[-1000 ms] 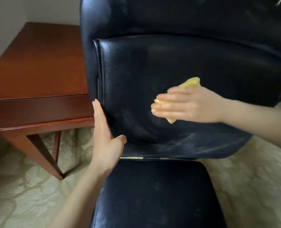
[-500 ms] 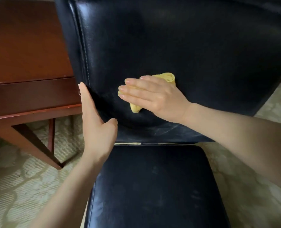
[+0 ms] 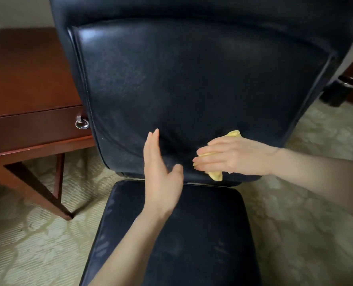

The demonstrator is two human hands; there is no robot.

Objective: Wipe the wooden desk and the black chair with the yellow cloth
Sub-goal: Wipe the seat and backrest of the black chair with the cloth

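Hands, two: right hand (image 3: 233, 156) pressing one yellow cloth (image 3: 215, 175), fingers (image 3: 204, 161) straight, against lower backrest of one black chair (image 3: 192, 79); left hand (image 3: 161, 178) beside it, fingers straight, holding nothing. One wooden bench (image 3: 26, 69) at left.

Pale patterned carpet (image 3: 26, 244), black chair (image 3: 192, 79) standing on it, wooden desk (image 3: 26, 79) on slanted legs just left

Flat right hand (image 3: 231, 156) over yellow cloth (image 3: 215, 175) on black chair (image 3: 192, 79)
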